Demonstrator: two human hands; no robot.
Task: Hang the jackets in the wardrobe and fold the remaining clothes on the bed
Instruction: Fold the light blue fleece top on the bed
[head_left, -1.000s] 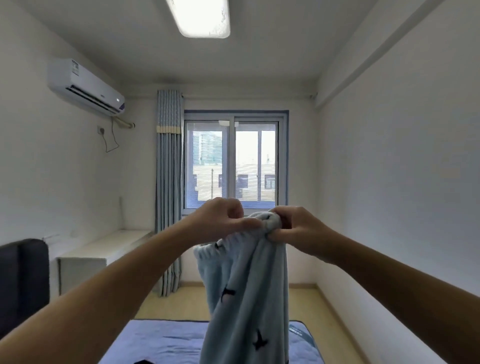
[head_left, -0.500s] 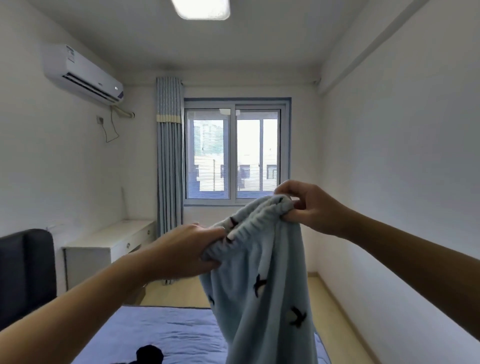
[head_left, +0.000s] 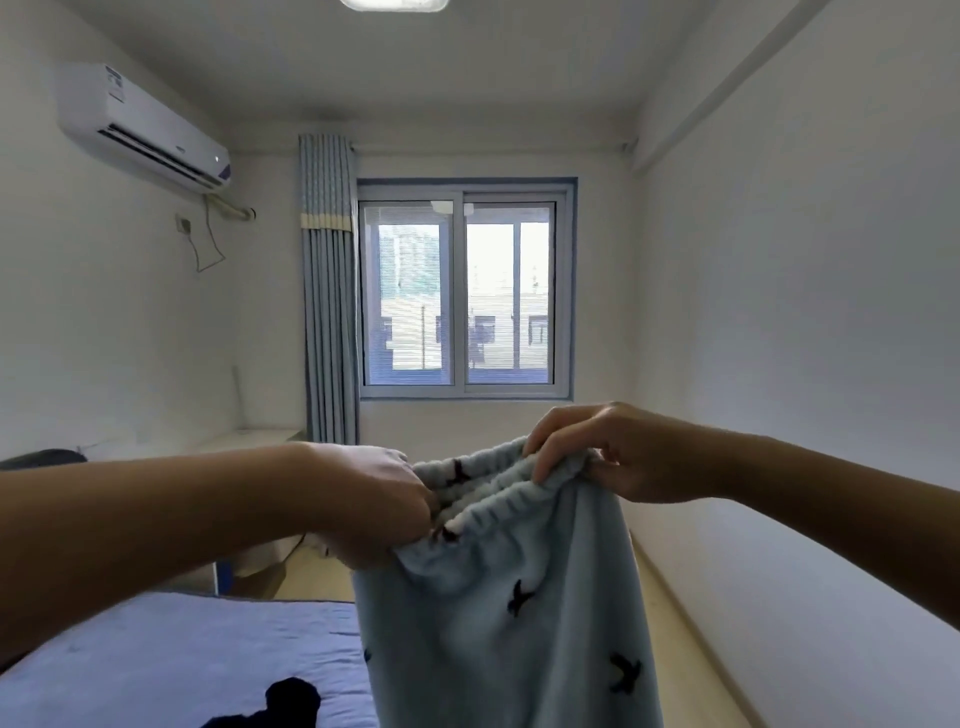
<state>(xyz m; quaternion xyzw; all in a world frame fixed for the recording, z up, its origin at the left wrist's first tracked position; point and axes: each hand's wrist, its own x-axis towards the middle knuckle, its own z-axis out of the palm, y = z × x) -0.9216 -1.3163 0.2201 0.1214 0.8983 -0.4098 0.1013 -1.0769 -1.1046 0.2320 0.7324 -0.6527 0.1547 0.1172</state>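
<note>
Hands have spread apart: left hand (head_left: 379, 506) and right hand (head_left: 602, 452) both grip the fleece pyjama trousers (head_left: 514, 613) waistband taut, lined up for folding above the bed (head_left: 171, 654).

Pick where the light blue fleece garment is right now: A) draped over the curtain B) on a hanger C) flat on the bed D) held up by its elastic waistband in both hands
D: the left hand and right hand each pinch the ribbed waistband of the light blue garment, which hangs down above the bed.

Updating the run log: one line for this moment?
step: folding | left hand: grips waistband | right hand: grips waistband | pale blue pants: hanging over bed
</note>
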